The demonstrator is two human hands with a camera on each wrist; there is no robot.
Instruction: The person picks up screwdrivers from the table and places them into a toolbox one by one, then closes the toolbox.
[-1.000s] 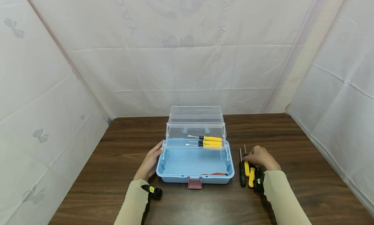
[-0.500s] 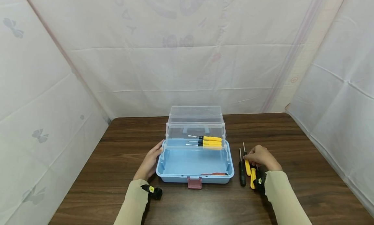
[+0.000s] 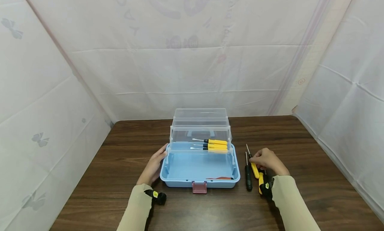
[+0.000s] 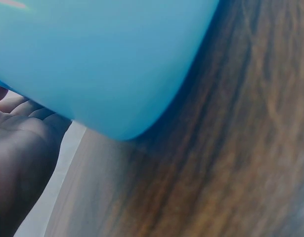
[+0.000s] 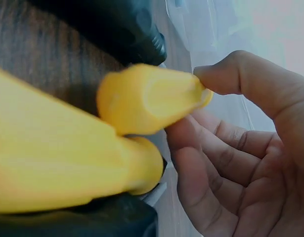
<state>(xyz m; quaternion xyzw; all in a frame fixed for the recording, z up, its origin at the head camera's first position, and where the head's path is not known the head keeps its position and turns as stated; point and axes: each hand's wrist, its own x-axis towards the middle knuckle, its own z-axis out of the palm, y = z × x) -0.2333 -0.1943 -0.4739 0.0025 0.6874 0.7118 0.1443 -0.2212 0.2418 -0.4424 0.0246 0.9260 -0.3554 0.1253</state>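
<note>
My left hand [image 3: 154, 165] rests along the left side of an open light-blue toolbox [image 3: 180, 183], its fingers reaching forward at the rim. The left wrist view has that palm [image 4: 25, 148] beside the box's blue wall [image 4: 117, 64]. To the right of the box, my right hand [image 3: 268, 161] pinches a yellow-and-black screwdriver [image 3: 255, 171] between thumb and fingers, shaft pointing forward and left. In the right wrist view its yellow handle [image 5: 152, 96] sits at the fingertips. Close by lie a second yellow-handled screwdriver [image 3: 261, 181] and a black-handled one [image 3: 248, 178].
Three yellow-and-black screwdrivers [image 3: 216, 142] lie in the clear upper tray, with the transparent lid [image 3: 201, 113] raised behind. A red tool [image 3: 222, 178] lies in the box bottom by the front wall. A maroon latch [image 3: 199, 187] hangs in front. White sheeting surrounds the wooden table [image 3: 120, 177].
The screwdriver in my right hand has swung, its shaft tip moving left and forward. The yellow screwdriver nearest my wrist has shifted slightly right. My left hand and the toolbox look unchanged.
</note>
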